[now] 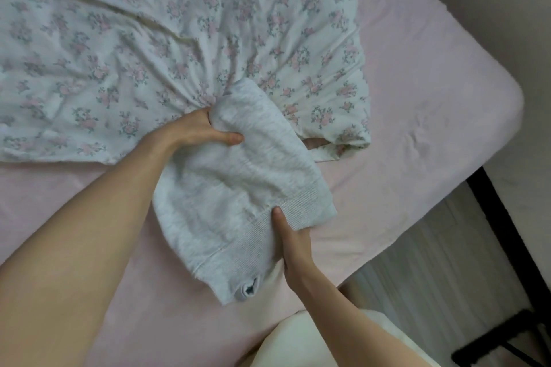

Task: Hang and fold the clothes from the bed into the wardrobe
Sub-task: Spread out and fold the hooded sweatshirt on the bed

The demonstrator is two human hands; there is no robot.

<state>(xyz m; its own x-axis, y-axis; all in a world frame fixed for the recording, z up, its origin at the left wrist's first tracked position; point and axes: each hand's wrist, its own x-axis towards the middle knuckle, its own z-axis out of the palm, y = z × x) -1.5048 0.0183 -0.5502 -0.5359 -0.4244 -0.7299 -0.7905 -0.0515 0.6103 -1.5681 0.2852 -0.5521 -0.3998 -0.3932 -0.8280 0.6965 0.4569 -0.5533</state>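
A light grey folded sweatshirt [238,187] with a ribbed hem lies on the pink bed sheet [417,98], near the bed's front edge. My left hand [199,128] grips its far folded end, thumb on top and fingers tucked underneath. My right hand [293,242] holds the ribbed hem at the near right side, thumb pressed on the ribbing and fingers hidden under the cloth. A cuff or folded sleeve peeks out at the garment's near corner [247,292].
A white duvet with pink flowers [149,38] covers the bed's far left part and touches the sweatshirt's far end. The bed's rounded corner [507,92] is at right. Beyond it lie pale floor [417,262] and a black frame [501,232].
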